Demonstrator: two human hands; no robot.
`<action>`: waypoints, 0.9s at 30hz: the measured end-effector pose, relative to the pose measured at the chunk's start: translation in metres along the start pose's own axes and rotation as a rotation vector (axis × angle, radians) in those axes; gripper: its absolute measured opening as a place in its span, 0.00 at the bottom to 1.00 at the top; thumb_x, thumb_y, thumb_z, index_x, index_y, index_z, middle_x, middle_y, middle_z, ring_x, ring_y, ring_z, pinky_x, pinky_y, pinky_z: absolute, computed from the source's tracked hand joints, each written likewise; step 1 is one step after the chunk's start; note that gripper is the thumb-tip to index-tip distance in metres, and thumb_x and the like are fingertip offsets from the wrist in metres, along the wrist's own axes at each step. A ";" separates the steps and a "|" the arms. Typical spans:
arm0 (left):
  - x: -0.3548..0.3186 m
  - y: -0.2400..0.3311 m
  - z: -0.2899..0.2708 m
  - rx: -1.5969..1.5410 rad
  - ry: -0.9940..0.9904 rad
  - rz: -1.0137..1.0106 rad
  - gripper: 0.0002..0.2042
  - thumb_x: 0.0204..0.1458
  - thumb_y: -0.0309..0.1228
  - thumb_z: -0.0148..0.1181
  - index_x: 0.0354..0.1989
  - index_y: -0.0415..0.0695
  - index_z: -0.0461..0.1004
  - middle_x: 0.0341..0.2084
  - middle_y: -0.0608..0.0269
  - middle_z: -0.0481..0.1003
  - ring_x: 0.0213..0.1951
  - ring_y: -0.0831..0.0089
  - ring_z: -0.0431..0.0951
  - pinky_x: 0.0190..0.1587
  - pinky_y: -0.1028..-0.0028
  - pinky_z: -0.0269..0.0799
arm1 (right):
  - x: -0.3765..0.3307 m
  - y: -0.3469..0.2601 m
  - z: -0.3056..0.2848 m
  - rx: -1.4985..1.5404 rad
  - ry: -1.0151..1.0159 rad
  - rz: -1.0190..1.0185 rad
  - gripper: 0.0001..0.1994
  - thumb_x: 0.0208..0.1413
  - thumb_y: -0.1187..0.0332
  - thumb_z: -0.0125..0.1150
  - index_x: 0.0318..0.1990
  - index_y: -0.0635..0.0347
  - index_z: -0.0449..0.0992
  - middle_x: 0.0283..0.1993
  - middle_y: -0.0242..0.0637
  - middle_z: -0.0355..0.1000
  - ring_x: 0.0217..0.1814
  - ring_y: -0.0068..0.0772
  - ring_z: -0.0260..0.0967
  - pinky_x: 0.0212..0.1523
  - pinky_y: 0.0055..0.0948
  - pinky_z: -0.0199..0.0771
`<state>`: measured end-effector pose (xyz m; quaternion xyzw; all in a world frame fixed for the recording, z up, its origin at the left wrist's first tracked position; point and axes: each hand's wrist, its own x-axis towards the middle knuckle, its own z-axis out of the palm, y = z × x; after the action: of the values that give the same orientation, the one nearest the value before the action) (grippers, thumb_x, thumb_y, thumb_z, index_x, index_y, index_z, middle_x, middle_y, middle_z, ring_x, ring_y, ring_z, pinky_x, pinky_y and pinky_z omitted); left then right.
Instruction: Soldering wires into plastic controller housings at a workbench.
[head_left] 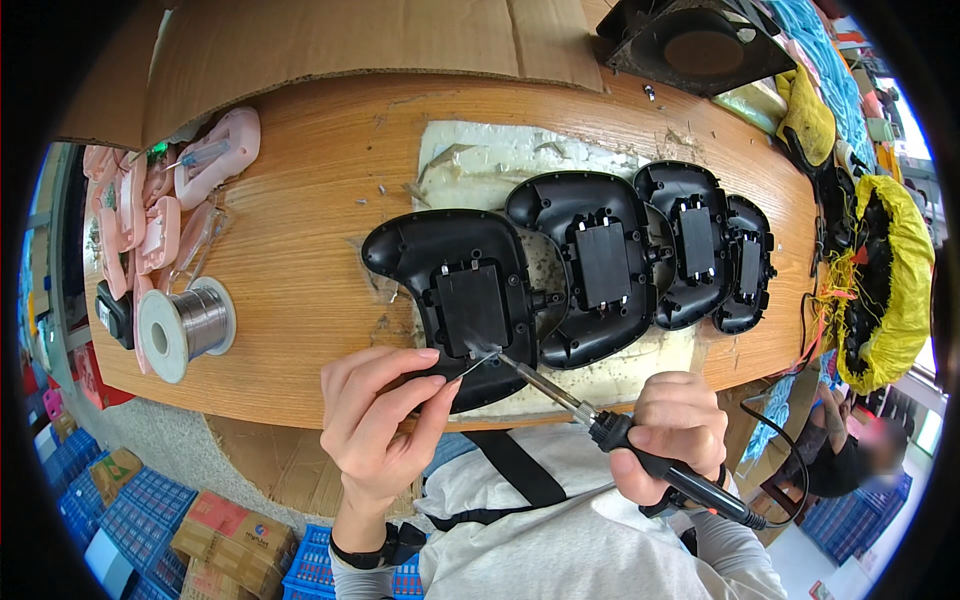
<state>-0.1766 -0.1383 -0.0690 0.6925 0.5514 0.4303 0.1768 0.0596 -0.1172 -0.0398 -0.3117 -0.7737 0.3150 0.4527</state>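
Note:
My right hand [672, 437] is wrapped round the dark handle of a soldering iron [570, 402]. Its hot tip touches a metal tab at the lower edge of the nearest black plastic shell [400, 245]. A thin solder wire [474, 366] is pinched in the fingers of my left hand [385, 415], its end meeting the iron's tip. Faint smoke shows there. In this shell sits a black rectangular box [474, 308] with small metal tabs. Similar shells [540, 200] stretch in a row to the right, each with such a box.
A solder spool [187, 328] stands at the left beside pink plastic parts [135, 215]. Cardboard [330, 40] and a black fan [700, 45] line the back. A yellow sack [905, 290] with dark contents sits at the right. The iron's cord [800, 450] loops near my right hand. Another person [850, 455] is far right.

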 end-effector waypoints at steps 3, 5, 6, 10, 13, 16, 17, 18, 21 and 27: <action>-0.002 0.000 0.001 -0.015 0.020 -0.010 0.08 0.34 0.16 0.66 0.25 0.37 0.74 0.31 0.54 0.76 0.34 0.61 0.74 0.36 0.69 0.68 | -0.002 -0.003 -0.005 0.032 0.008 0.012 0.14 0.37 0.76 0.65 0.31 0.60 0.65 0.12 0.28 0.58 0.08 0.25 0.52 0.10 0.24 0.48; -0.003 -0.001 0.002 -0.030 0.041 -0.021 0.08 0.35 0.16 0.66 0.25 0.37 0.74 0.32 0.54 0.76 0.34 0.61 0.74 0.36 0.69 0.69 | -0.004 -0.003 -0.011 0.067 0.024 0.019 0.14 0.40 0.75 0.63 0.33 0.61 0.64 0.11 0.29 0.57 0.08 0.25 0.51 0.10 0.26 0.47; -0.003 -0.002 0.002 -0.040 0.069 -0.027 0.10 0.34 0.17 0.68 0.26 0.39 0.75 0.31 0.56 0.77 0.33 0.62 0.75 0.35 0.70 0.69 | -0.006 -0.004 -0.013 0.059 0.015 0.019 0.14 0.40 0.75 0.63 0.33 0.61 0.64 0.11 0.29 0.57 0.08 0.25 0.51 0.10 0.26 0.47; -0.004 -0.002 0.002 -0.085 0.134 -0.048 0.10 0.34 0.18 0.69 0.26 0.39 0.76 0.30 0.56 0.77 0.33 0.63 0.75 0.34 0.71 0.69 | -0.015 -0.005 -0.018 0.078 0.286 0.133 0.15 0.47 0.71 0.60 0.34 0.61 0.58 0.11 0.28 0.52 0.09 0.22 0.46 0.13 0.26 0.48; 0.000 0.001 -0.003 -0.116 0.166 -0.112 0.09 0.35 0.18 0.68 0.26 0.37 0.75 0.30 0.54 0.77 0.33 0.63 0.75 0.34 0.71 0.69 | -0.017 -0.004 -0.023 0.206 0.626 0.376 0.16 0.46 0.69 0.63 0.32 0.59 0.57 0.18 0.31 0.58 0.17 0.22 0.52 0.21 0.23 0.56; 0.011 0.007 -0.011 -0.110 0.094 -0.122 0.07 0.42 0.14 0.60 0.29 0.36 0.71 0.35 0.50 0.74 0.37 0.65 0.72 0.42 0.71 0.67 | -0.011 0.007 -0.034 0.243 0.801 0.438 0.14 0.43 0.69 0.59 0.31 0.60 0.58 0.22 0.34 0.61 0.20 0.25 0.59 0.30 0.22 0.64; 0.016 0.009 -0.011 -0.108 0.085 -0.137 0.06 0.43 0.14 0.59 0.29 0.36 0.71 0.35 0.51 0.74 0.38 0.65 0.72 0.43 0.71 0.67 | -0.006 0.016 -0.038 0.247 0.801 0.378 0.13 0.42 0.68 0.57 0.30 0.61 0.58 0.23 0.36 0.62 0.21 0.25 0.62 0.32 0.24 0.66; 0.021 0.011 -0.009 -0.104 0.082 -0.134 0.06 0.43 0.14 0.59 0.29 0.36 0.71 0.35 0.51 0.74 0.38 0.65 0.72 0.43 0.71 0.67 | -0.003 0.018 -0.042 0.212 0.792 0.397 0.13 0.41 0.68 0.57 0.28 0.61 0.58 0.22 0.35 0.60 0.21 0.24 0.62 0.33 0.24 0.67; 0.040 0.013 0.001 -0.091 0.133 -0.079 0.07 0.39 0.17 0.66 0.27 0.37 0.74 0.31 0.54 0.77 0.33 0.65 0.74 0.35 0.73 0.69 | 0.009 0.028 -0.048 0.130 0.877 0.417 0.13 0.41 0.68 0.57 0.28 0.61 0.58 0.21 0.32 0.58 0.20 0.23 0.60 0.32 0.23 0.65; 0.066 0.017 0.011 -0.110 0.089 -0.081 0.07 0.43 0.17 0.63 0.29 0.37 0.73 0.33 0.55 0.77 0.34 0.67 0.74 0.39 0.74 0.68 | 0.028 0.038 -0.051 0.158 0.805 0.354 0.14 0.41 0.68 0.61 0.26 0.60 0.59 0.22 0.30 0.56 0.21 0.22 0.54 0.30 0.24 0.60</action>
<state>-0.1560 -0.0811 -0.0369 0.6391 0.5619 0.4826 0.2071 0.1016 -0.0624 -0.0354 -0.5016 -0.4443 0.2993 0.6792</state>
